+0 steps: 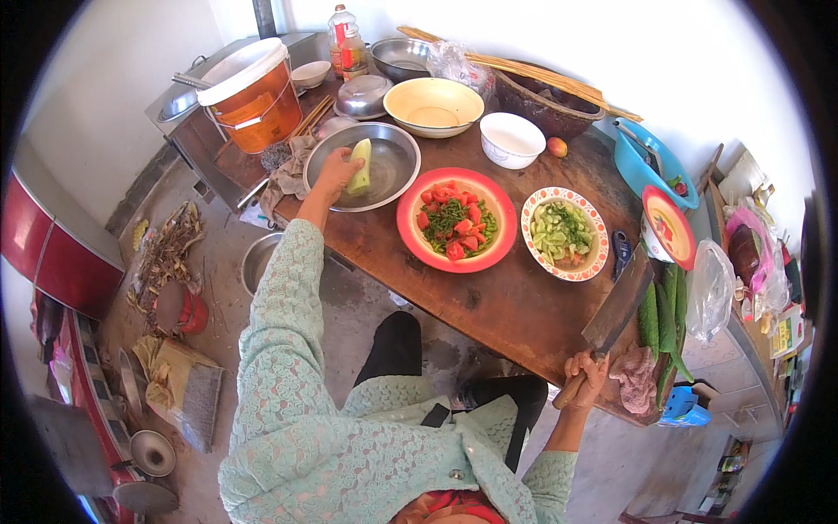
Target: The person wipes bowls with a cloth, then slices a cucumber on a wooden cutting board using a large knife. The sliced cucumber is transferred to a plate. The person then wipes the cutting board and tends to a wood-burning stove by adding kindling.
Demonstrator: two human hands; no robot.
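My left hand point(333, 175) reaches over a steel basin point(397, 170), its fingers closed round a pale green, peeled-looking vegetable piece point(360, 164). In my right hand point(588, 381), at the table's right front edge, is the handle of a cleaver point(618, 307). Its wide blade points away from me, over the tabletop. Between the hands stand a red-rimmed plate point(414, 243) of cut tomato and chopped greens, and a patterned plate point(527, 248) of sliced green vegetables. Several long cucumbers point(648, 320) lie beyond the blade, near a pinkish cloth point(635, 379).
Along the back of the wooden table point(436, 297) are an orange bucket point(253, 100), a cream enamel basin point(434, 106), a white bowl point(511, 140) and a dark crock point(541, 109) with chopsticks across it. A blue basin point(655, 166) stands right. Another metal basin point(259, 264) is below the left edge.
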